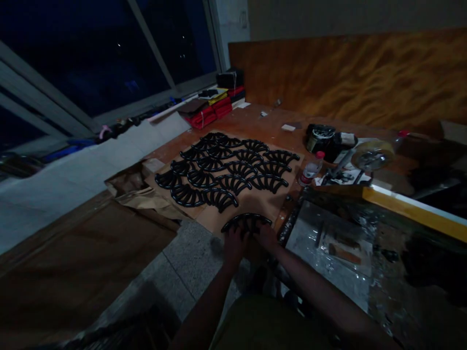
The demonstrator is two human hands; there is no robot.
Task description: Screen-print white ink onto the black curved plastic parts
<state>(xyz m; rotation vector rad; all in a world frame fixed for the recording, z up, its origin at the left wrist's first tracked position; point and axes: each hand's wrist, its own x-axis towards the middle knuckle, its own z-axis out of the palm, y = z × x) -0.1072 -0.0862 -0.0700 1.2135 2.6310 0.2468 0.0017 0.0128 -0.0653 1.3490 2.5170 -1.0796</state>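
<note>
L hand point(235, 239) and R hand point(267, 235) touch curved blk piece point(247, 217) on cardboard point(255, 203), grip unclear, prob. adjusting it; next move likely needs both ends steady.

Red stack point(209, 114), perhaps cloth, near window point(109, 53)

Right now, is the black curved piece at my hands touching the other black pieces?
Apart. The head view shows bare cardboard between the near piece and the other black pieces.
</note>
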